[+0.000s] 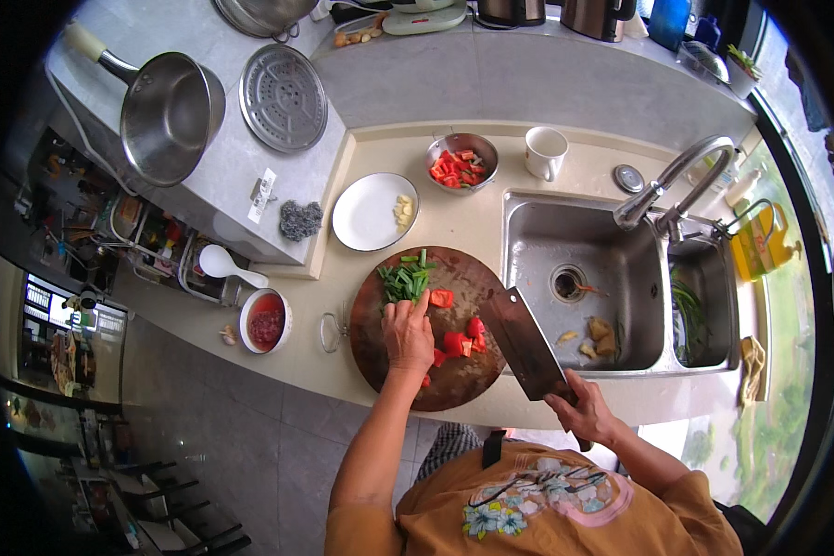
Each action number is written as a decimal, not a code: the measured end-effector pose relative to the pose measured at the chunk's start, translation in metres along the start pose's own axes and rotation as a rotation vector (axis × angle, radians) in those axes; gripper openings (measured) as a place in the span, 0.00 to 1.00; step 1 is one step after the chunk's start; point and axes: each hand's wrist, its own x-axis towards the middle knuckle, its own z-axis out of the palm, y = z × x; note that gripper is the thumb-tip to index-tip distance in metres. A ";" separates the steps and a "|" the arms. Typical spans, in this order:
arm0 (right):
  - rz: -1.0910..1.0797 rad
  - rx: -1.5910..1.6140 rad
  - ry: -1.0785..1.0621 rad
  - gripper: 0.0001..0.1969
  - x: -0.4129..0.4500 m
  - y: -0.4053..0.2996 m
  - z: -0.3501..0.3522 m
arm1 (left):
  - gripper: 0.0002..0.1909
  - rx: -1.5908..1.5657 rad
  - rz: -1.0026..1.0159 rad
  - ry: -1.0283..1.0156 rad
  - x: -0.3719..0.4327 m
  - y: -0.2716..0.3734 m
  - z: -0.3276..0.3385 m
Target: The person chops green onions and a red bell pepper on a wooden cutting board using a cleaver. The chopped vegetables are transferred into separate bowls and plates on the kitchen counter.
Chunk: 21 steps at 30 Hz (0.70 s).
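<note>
On the round wooden cutting board [389, 379], my left hand [409, 335] rests with its fingertips at the lower edge of a pile of cut green scallions [406, 276]. Its index finger points up beside a red pepper piece [442, 299]. Several more red pepper pieces [456, 343] lie at the board's middle and lower left. My right hand [584, 409] grips the handle of a cleaver [527, 344], whose blade spans from the board's right edge over the sink's rim. Whether the fingers of my left hand hold any scallion cannot be told.
Above the board are a white plate [365, 212] with garlic, a metal bowl [490, 149] of cut red peppers and a mug [546, 151]. At right stands a double steel sink [598, 229] with a faucet [695, 182]. At left is a bowl [286, 313] of reddish meat in liquid.
</note>
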 end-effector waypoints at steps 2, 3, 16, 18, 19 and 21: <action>0.020 0.015 0.003 0.14 -0.002 0.000 -0.001 | 0.28 0.038 0.030 -0.030 0.000 0.002 0.003; -0.010 0.006 0.025 0.12 -0.003 0.003 0.000 | 0.29 0.046 0.046 -0.031 0.001 0.006 0.001; 0.005 0.054 0.085 0.13 -0.011 0.008 -0.003 | 0.32 -0.023 0.374 -0.097 0.040 0.016 0.006; 0.019 0.062 0.077 0.13 -0.010 0.008 -0.004 | 0.31 -0.087 0.347 -0.206 0.044 0.011 0.011; 0.021 0.063 0.073 0.14 -0.009 0.011 -0.004 | 0.31 -0.119 0.333 -0.261 0.044 0.009 0.012; 0.019 0.046 0.075 0.14 -0.008 0.015 -0.006 | 0.27 -0.153 0.307 -0.310 0.033 0.016 0.006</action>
